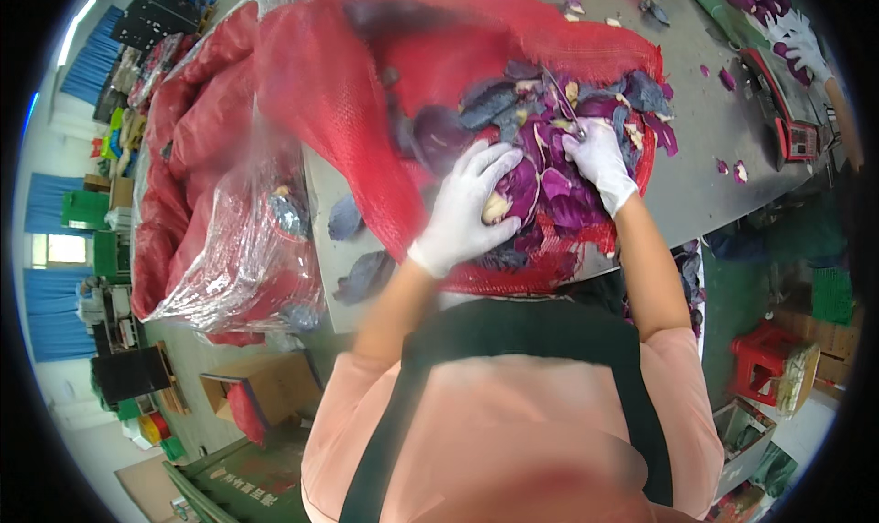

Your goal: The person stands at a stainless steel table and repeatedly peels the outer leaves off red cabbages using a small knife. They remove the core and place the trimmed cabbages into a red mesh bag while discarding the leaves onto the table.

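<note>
My left hand (463, 210), in a white glove, is closed around the left side of a red cabbage (520, 192) with its pale cut stem showing. In my right hand (601, 157), also gloved, is a knife (562, 98); its thin blade points up and away from me, and its handle is mostly hidden by the fingers. Loose purple outer leaves (489, 102) and trimmings lie around both hands. Beneath and behind them spreads an opened red mesh sack (323, 83), resting on a metal table (693, 172).
Full red sacks wrapped in clear plastic (213, 152) stand at the left. Beyond the table's right part are a red scale (796, 135) and another person's gloved hand (800, 42). A cardboard box (275, 385) sits lower left, a red stool (759, 358) lower right.
</note>
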`<state>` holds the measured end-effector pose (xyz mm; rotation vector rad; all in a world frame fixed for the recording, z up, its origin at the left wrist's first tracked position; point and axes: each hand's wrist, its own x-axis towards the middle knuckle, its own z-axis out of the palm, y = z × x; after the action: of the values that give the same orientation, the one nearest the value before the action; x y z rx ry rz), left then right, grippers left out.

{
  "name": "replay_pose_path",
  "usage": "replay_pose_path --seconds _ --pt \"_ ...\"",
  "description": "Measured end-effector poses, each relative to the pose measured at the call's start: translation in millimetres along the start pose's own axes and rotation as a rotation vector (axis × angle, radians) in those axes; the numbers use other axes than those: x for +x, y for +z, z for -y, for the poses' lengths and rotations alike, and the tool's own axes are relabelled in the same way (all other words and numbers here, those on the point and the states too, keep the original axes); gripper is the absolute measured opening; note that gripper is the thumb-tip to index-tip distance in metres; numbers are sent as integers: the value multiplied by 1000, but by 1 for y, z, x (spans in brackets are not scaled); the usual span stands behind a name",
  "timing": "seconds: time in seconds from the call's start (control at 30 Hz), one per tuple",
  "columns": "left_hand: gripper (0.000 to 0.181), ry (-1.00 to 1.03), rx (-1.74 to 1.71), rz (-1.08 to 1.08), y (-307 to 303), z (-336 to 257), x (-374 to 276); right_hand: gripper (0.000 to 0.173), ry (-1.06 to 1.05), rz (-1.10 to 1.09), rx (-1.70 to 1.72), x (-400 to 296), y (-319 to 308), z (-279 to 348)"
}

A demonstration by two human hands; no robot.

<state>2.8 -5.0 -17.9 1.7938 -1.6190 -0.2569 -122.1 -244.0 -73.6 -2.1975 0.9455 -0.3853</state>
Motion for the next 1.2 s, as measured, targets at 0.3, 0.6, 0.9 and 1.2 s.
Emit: replay_pose_path --seconds 0.3,0.6,0.9,1.2 --pt "78 -62 21 -59 3 0 10 43 -70 287 286 -54 -15 51" --pt "69 -45 66 -137 17 3 14 56 197 711 530 -30 -10 38" --pt "68 18 -49 -236 18 13 3 54 100 430 406 -49 4 51" --pt "97 -231 -997 -381 21 42 -49 45 60 415 412 -28 23 34"
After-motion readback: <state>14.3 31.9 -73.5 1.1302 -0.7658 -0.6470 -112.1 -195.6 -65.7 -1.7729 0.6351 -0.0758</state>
